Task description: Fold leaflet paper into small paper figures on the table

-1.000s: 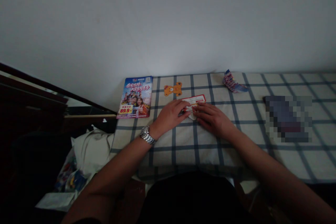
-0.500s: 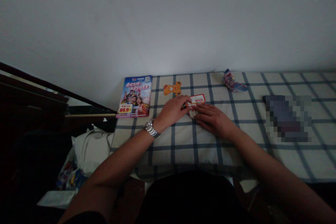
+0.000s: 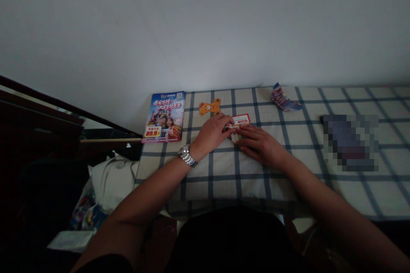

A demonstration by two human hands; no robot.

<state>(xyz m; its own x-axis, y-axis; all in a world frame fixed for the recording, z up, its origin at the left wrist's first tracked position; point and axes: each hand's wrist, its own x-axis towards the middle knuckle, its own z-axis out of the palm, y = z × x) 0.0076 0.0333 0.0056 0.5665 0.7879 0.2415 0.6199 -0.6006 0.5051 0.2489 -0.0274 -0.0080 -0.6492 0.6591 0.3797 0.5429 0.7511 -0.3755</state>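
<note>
A small folded printed paper (image 3: 241,120), red-edged with a white panel, lies on the checked cloth between my hands. My left hand (image 3: 213,133), with a metal watch at its wrist, has fingers and thumb closed on the paper's left part. Fairly straight, the fingers of my right hand (image 3: 261,144) rest over its lower right side. Both hands hide much of the paper, so its folds are hard to make out. Just behind my left hand is an orange bear-shaped cutout (image 3: 209,107).
Colourful flyers (image 3: 164,117) lie stacked at the left end of the checked tablecloth (image 3: 224,185). A crumpled printed paper (image 3: 284,99) sits near the wall (image 3: 205,30). On the right is a pixelated dark object (image 3: 347,140). White bags (image 3: 113,179) stand below the left edge.
My left hand has shifted slightly right and up along the paper, and its fingers have moved a little. The right hand stays nearly in place over the paper.
</note>
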